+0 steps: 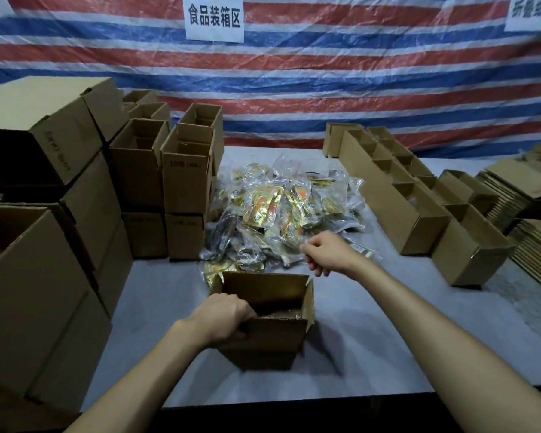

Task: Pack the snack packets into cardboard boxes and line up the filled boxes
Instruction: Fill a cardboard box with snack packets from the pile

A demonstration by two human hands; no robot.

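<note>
The big heap of clear-and-gold snack packets (pixel 272 210) mid-table tells me most packing remains: my left hand (pixel 225 317) clamps the rim of the open brown cardboard box (pixel 275 342) just before it, my right hand (pixel 328 253) curls at the heap's edge, pinching or not I cannot tell, beside rows of lined-up brown boxes (pixel 397 214).
</note>
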